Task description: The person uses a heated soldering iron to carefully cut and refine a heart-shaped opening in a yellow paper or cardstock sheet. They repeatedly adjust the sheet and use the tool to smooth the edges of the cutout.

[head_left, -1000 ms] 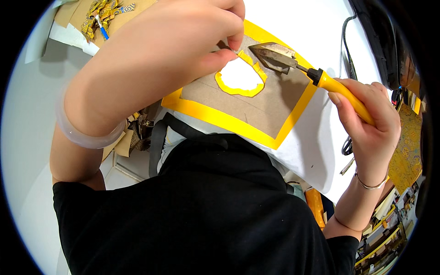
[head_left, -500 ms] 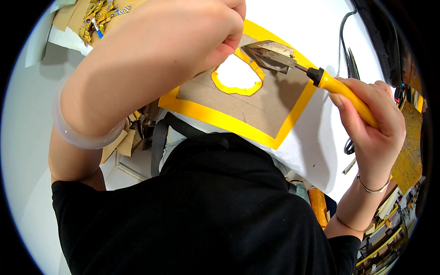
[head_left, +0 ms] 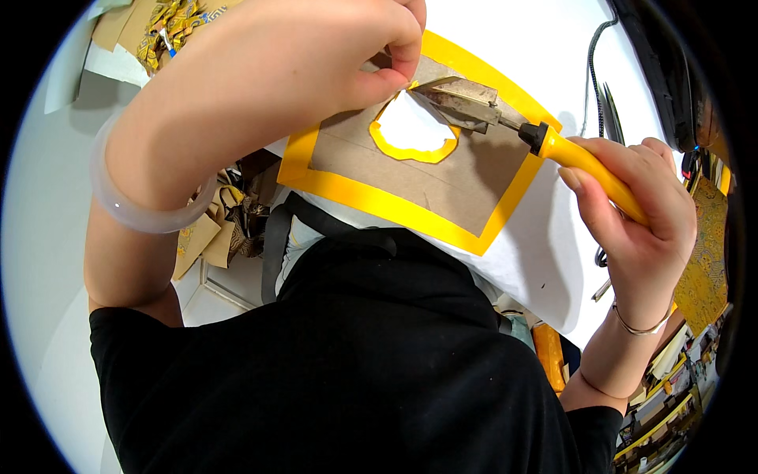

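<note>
Since half a second ago, the yellow-handled tool (head_left: 533,137) has shifted slightly leftward, its metal head (head_left: 464,101) covering more of the right edge of the opening (head_left: 414,129). On the white counter (head_left: 545,47) lies a brown board (head_left: 446,183), broadly bordered in yellow, its upper left hidden from me by the left forearm (head_left: 229,134). The right hand (head_left: 646,189) has its grip wrapped round the handle. The left hand (head_left: 359,39), partly cut off at the top, brings thumb and finger nearly together at the opening's peak; I can't tell whether that grip holds anything. Narrow yellow edging (head_left: 414,156) rings the opening unevenly.
</note>
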A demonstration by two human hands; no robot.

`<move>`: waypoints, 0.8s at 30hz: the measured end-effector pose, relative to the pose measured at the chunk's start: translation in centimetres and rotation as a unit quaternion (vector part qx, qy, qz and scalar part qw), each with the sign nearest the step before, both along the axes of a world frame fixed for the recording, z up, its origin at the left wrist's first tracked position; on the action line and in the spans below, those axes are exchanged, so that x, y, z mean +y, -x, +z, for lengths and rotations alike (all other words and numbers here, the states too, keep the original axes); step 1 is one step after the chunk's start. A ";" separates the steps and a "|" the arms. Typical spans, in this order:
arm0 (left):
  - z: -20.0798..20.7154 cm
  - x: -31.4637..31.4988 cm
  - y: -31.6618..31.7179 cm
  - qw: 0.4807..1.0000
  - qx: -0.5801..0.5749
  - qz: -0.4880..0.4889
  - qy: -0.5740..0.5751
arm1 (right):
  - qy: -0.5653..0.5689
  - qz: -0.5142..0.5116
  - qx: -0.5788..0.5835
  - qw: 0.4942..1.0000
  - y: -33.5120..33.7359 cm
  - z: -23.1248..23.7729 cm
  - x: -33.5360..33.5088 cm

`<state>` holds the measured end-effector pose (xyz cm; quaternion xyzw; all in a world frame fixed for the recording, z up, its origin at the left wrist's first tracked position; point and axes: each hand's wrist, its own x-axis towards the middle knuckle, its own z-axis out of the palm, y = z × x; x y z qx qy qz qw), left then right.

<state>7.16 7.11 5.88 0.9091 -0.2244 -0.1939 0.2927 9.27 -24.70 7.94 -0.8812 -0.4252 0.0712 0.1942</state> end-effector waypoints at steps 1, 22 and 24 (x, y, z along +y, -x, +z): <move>0.1 0.0 0.0 1.000 0.001 0.001 0.003 | 0.001 0.001 -0.001 1.000 0.0 -0.1 0.1; 0.4 0.0 0.0 1.000 0.004 0.005 0.001 | 0.007 0.004 -0.001 1.000 0.0 -0.1 0.7; 0.0 -0.4 0.1 1.000 -0.009 0.012 -0.020 | 0.007 0.004 -0.006 1.000 0.0 -0.1 0.8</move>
